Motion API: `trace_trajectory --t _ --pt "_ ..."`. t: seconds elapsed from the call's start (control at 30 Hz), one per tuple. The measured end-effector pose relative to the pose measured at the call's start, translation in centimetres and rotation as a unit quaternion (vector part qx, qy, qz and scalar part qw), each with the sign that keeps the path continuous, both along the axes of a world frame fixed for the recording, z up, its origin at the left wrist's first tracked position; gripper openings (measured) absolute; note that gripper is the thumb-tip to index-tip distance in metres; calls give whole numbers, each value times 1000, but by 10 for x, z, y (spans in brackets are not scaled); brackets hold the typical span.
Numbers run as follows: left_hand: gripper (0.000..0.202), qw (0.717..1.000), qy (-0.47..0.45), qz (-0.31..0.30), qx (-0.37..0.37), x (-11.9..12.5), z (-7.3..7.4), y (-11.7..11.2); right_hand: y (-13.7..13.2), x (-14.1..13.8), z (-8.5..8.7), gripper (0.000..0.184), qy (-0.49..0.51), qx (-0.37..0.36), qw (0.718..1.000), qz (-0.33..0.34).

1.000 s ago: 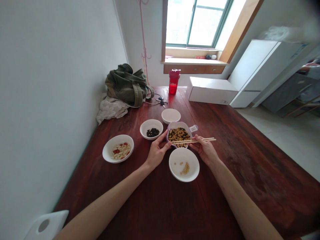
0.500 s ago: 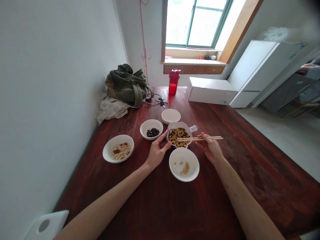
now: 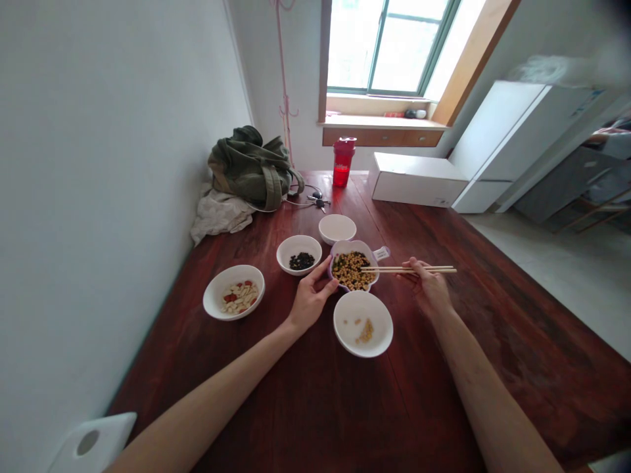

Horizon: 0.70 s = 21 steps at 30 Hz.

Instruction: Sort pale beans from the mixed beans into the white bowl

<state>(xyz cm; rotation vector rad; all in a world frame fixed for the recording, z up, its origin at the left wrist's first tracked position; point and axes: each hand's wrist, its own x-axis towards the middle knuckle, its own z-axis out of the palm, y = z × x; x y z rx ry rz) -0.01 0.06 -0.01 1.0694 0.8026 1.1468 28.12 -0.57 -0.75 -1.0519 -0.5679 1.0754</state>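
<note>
Left hand [image 3: 311,297], fingers [image 3: 321,272] spread, steadies purple bowl [image 3: 340,246] at 9 o'clock; right hand [image 3: 428,288] pinches chopsticks [image 3: 384,269] over beans [image 3: 349,272]; a slip could spill them.

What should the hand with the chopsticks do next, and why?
Probably lower the chopsticks to pinch one bean from the purple-rimmed bowl. Their tips sit just over the yellow beans, the right hand grips them ready, and the left hand is at the bowl's rim, steadying it. The white bowl beside it holds a few beans, so that looks like where a bean could go.
</note>
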Motion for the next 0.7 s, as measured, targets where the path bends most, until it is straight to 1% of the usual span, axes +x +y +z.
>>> trace_trajectory --t 0.13,0.3,0.47,0.7 --pt "73 1000 -4 -2 -2 0 0 0 -1 -11 -6 24 2 -17 999 32" --pt "71 1000 -4 -2 5 0 -2 0 -1 -26 -9 23 15 -36 998 53" --pt "72 1000 0 -4 8 -1 -4 1 -3 -32 -9 17 39 -53 996 54" --pt "72 1000 0 -3 2 0 -3 1 -2 -32 -7 8 75 -75 993 46"
